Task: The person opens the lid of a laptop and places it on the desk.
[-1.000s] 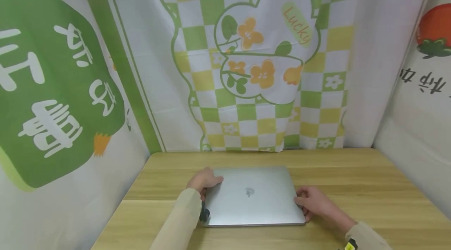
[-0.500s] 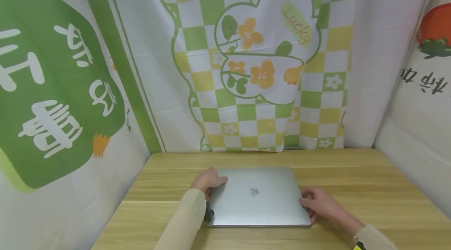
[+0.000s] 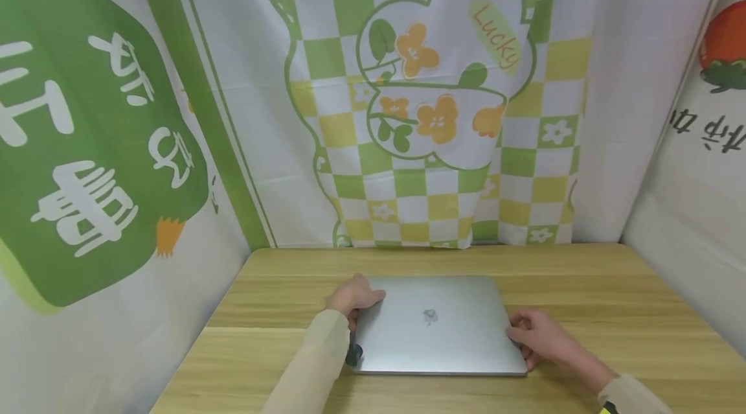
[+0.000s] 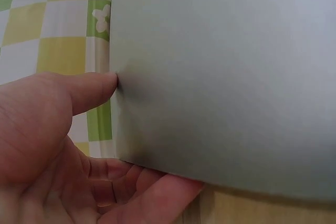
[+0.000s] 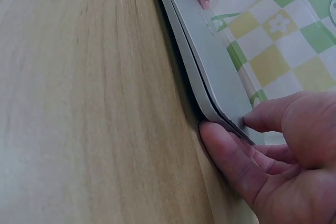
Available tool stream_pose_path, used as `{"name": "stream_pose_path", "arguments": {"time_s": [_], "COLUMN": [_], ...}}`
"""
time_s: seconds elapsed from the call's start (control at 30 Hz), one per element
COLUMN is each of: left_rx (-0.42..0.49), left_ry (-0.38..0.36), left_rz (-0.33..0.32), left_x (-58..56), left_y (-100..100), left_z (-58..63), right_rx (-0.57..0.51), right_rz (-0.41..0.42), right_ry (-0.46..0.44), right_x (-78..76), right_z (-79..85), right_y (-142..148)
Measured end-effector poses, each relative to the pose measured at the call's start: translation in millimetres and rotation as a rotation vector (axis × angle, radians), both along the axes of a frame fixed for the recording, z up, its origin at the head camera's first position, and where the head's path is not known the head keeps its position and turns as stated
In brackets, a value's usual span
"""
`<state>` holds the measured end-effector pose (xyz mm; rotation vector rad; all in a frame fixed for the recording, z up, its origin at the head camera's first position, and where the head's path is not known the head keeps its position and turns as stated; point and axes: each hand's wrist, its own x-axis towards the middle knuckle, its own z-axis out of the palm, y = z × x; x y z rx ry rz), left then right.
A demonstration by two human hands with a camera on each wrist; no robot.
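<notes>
While the closed silver laptop (image 3: 443, 352) is lying near the front of the table (image 3: 594, 278), the left hand (image 3: 357, 295) is gripping it around the far left corner, thumb over the lid, and the right hand (image 3: 541, 337) is pinching the right side nearer the front. Because both hands are holding only narrow margins of smooth metal at staggered spots, a tilt or twist seems the likeliest trouble: one grip could be slipping if the other side is rising faster. Whether the base is touching the wood is staying unclear; fingers at the underside could be getting squeezed if the slab is dropping. The black wrist camera (image 3: 353, 354), sitting close by the left edge, could be scraping the casing. The lid itself is showing a matte grey sheen, rounded corners and a shinier apple logo (image 3: 430, 317), with a thin dark seam running between lid and base. Around it, the tabletop is displaying pale, straight wood grain, the cream sleeve (image 3: 309, 362) is lying softly along the left forearm, and behind, the checked cloth (image 3: 443, 190) is hanging in loose creases.
</notes>
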<state>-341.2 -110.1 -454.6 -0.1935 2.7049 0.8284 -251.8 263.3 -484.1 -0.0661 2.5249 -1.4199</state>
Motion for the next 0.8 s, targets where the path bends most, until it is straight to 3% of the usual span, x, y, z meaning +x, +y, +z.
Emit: {"name": "stream_pose_path", "arguments": {"time_s": [0.6,0.8], "left_rx": [0.017,0.002], "left_ry": [-0.007,-0.035], "left_rz": [-0.013,-0.026], "left_x": [4.9,6.3], "left_y": [16,20], "left_z": [4.9,4.2], "right_rx": [0.045,0.040], "right_rz": [-0.045,-0.011], "right_ry": [-0.014,-0.011], "right_x": [5.3,8.7], "right_z": [3.0,2.3], "right_y": [15,20]}}
